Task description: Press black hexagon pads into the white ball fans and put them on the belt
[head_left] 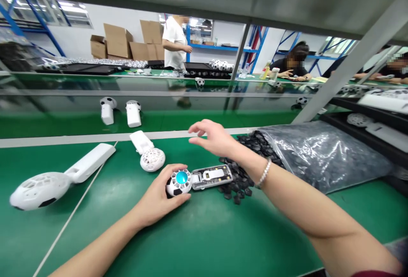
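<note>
My left hand (159, 196) is closed round the football-patterned head of a small handheld fan (179, 189), which lies on the green bench. A shiny blue disc sits in the middle of that head. The fan's handle (204, 183) points right, uncovered, with a circuit board and a white part showing inside. Above and behind the handle, my right hand (216, 139) hangs in the air, fingers loosely bent and thumb apart, with nothing visible in it. Below its wrist lies a heap of small black pentagon-like pieces (237, 181), spilling from a clear plastic bag (325, 158).
White fan parts, a larger one (41, 187) and a smaller one (153, 159), lie to the left. Two more fans (134, 115) stand on the green belt beyond the pale bench edge. A slanted metal post (344, 60) and black trays (379, 122) are at right. People work opposite.
</note>
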The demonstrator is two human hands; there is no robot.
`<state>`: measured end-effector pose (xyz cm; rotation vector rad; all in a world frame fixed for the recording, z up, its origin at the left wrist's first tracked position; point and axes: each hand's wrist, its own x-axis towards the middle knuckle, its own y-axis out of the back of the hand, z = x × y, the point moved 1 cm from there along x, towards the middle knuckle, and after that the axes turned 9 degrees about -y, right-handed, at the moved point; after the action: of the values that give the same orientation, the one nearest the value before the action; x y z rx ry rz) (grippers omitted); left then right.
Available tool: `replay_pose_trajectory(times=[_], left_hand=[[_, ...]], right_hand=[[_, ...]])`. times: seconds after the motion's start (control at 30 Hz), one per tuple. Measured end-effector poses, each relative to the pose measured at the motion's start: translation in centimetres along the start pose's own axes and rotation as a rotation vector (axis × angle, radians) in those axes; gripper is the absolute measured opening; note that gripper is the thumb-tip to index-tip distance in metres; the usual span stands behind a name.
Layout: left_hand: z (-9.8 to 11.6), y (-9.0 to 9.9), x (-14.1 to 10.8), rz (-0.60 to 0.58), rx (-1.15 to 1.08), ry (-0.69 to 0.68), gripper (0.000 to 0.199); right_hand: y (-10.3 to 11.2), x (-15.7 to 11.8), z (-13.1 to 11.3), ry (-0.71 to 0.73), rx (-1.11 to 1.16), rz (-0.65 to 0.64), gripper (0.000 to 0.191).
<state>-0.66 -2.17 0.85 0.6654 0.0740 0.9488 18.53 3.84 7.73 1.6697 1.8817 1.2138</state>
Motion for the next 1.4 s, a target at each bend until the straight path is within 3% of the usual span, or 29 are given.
replay_pose_trajectory(times=[0.13, 0.27, 0.4, 0.5, 0.73, 0.97, 1.13, 1.3, 1.4], left_hand=[[0.3, 0.0, -0.7, 0.083, 0.127, 0.018, 0.041], [0.8, 0.0, -2.0, 0.169, 0.219, -0.028, 0.038], [1.1, -0.7, -2.2, 0.243, 0.242, -0.053, 0.036], [1.0, -1.2, -1.4, 0.223, 0.224, -0.019, 0.037], [0.2, -0.8, -0.7, 0.186, 0.109, 0.105, 0.048], [0.2, 0.4, -1.0, 0.104, 0.001, 0.096, 0.051], [0.0, 1.4, -1.0, 0.000, -0.134, 0.101, 0.058], [-0.7, 1.8, -0.9, -0.013, -0.167, 0.068, 0.060], [-0.8, 1.8, -1.0, -0.015, -0.180, 0.064, 0.060]], right_hand=[[2.6, -4.5, 3.3, -0.102, -0.021, 0.013, 0.004], [1.9, -6.7, 5.5, -0.191, -0.133, -0.013, 0.003], [0.5, -6.5, 6.4, -0.266, -0.341, -0.094, 0.014], [-0.1, -6.3, 6.7, -0.302, -0.414, -0.127, 0.014], [-0.2, -5.8, 8.1, -0.354, -0.351, -0.169, 0.008], [-0.1, -4.2, 9.5, -0.355, -0.282, -0.245, 0.010], [0.1, -4.3, 7.8, -0.298, -0.253, -0.195, 0.004], [-0.5, -4.9, 3.2, -0.126, -0.033, -0.120, 0.007], [-1.4, -5.5, 0.6, -0.005, 0.132, -0.163, 0.008]])
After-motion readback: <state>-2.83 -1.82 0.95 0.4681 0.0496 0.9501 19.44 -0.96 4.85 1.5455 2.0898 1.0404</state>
